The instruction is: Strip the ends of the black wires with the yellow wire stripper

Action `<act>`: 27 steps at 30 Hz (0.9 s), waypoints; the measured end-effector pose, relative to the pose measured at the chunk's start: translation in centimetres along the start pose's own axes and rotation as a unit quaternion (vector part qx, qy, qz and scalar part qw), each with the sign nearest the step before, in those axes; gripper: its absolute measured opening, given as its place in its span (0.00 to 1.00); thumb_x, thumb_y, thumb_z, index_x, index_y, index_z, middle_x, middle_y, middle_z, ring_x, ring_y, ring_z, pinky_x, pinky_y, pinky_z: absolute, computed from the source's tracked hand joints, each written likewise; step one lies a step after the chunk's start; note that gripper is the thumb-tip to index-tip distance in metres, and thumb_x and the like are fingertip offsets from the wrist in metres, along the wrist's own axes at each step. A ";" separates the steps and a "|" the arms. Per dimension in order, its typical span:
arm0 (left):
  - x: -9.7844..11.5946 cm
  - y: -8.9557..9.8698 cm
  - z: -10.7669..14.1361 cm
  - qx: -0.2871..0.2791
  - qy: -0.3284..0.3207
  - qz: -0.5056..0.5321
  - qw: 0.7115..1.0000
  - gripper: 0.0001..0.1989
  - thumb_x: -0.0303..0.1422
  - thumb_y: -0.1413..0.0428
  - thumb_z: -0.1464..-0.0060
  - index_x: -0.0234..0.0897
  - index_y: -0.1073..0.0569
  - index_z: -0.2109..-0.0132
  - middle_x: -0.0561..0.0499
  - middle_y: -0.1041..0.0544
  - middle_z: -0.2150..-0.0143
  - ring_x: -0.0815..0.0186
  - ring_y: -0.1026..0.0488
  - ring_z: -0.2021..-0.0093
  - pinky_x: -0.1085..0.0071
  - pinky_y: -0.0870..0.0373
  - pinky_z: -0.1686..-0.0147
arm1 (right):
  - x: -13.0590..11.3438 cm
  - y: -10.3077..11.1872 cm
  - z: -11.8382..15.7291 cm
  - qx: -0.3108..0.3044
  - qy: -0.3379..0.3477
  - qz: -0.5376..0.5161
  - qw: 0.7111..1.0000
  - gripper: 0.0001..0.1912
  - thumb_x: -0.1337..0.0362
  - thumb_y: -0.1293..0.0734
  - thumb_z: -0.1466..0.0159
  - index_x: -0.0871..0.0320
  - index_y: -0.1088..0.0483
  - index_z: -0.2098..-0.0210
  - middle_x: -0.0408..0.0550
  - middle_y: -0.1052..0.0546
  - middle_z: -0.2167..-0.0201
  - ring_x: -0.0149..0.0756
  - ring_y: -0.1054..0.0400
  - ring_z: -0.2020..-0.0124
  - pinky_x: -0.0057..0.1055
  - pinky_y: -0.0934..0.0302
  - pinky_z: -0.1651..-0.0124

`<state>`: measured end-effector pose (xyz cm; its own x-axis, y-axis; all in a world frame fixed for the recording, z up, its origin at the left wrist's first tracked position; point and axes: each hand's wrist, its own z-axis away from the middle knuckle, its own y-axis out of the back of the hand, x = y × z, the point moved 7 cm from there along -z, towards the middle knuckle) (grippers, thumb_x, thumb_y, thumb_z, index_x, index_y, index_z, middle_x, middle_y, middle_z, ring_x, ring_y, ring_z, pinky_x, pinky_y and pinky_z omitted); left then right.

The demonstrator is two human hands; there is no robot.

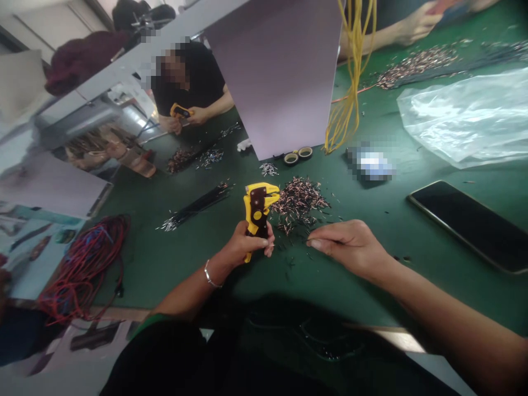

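My left hand (252, 242) is wrapped round the handles of a yellow and black wire stripper (258, 212), held upright with its jaws toward the right. To the right, my right hand (344, 245) has thumb and forefinger pinched together low over the green table (243, 286); what is between the fingertips is too small to make out. A pile of small copper and black wire pieces (301, 201) lies just beyond and between my hands. Left of the stripper rests a bundle of black wires (198, 204) with bare ends.
A black phone (470, 223) lies at the right, near a clear plastic bag (466, 121). Tape rolls (297, 156) sit by an upright pale panel (284, 77). Red wire coils (88, 264) are at the left. Yellow wires (350, 82) hang beside the panel. Two other people work across the table.
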<state>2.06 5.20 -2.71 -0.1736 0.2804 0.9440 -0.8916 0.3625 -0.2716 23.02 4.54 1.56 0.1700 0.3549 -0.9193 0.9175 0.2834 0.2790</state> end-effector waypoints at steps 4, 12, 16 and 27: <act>0.3 0.0 -0.3 -0.012 0.003 0.008 1.000 0.13 0.28 0.34 0.55 0.30 0.28 0.63 0.50 0.26 0.74 0.66 0.28 0.78 0.65 0.28 0.74 | 0.6 3.2 0.1 0.135 -0.061 -0.049 0.988 0.06 0.60 0.29 0.40 0.54 0.19 0.70 0.42 0.26 0.83 0.28 0.40 0.86 0.27 0.46 0.84; 0.1 -2.1 -0.1 -0.132 0.038 0.038 0.990 0.17 0.32 0.36 0.55 0.31 0.25 0.57 0.34 0.19 0.56 0.59 0.23 0.70 0.58 0.26 0.66 | -1.5 1.7 -0.1 0.115 0.038 0.075 0.990 0.09 0.65 0.33 0.38 0.53 0.21 0.73 0.47 0.18 0.75 0.38 0.25 0.76 0.33 0.32 0.72; 0.0 -1.9 0.1 -0.134 0.037 0.048 0.989 0.19 0.33 0.35 0.57 0.32 0.25 0.56 0.35 0.19 0.56 0.57 0.23 0.68 0.57 0.27 0.64 | -2.0 1.3 0.3 0.125 0.069 0.133 0.981 0.11 0.66 0.35 0.36 0.53 0.23 0.73 0.46 0.21 0.79 0.36 0.28 0.79 0.33 0.35 0.75; -0.1 -2.6 0.4 -0.135 0.019 0.022 0.990 0.20 0.31 0.34 0.55 0.30 0.26 0.54 0.35 0.20 0.56 0.56 0.23 0.64 0.58 0.29 0.60 | -4.2 0.0 0.8 0.125 0.178 0.209 0.953 0.12 0.71 0.38 0.36 0.57 0.28 0.74 0.43 0.28 0.83 0.29 0.38 0.84 0.29 0.43 0.79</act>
<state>4.20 3.88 -2.07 -0.1895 0.3337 0.9234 -0.7386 0.5712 -0.3580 22.56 2.30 5.18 0.4474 0.6829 -0.5775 0.8610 -0.1542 0.4847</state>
